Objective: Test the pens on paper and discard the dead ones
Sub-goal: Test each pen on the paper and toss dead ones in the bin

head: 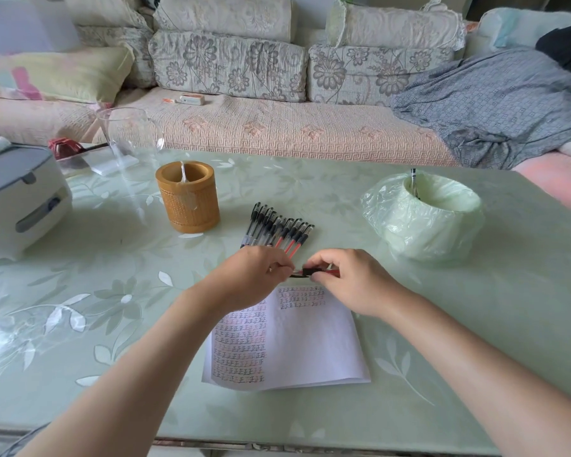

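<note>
A red pen with a black cap is held level above the top edge of the white paper. My left hand pinches its cap end and my right hand grips the barrel. The paper carries rows of small red and black test marks. A row of several capped black and red pens lies on the table just beyond my hands. A small bin lined with a pale green bag stands to the right with one pen upright in it.
A bamboo pen holder stands left of the pens. A glass jug and a white-grey box sit at the far left. The green floral tablecloth covers the table; a sofa runs behind it.
</note>
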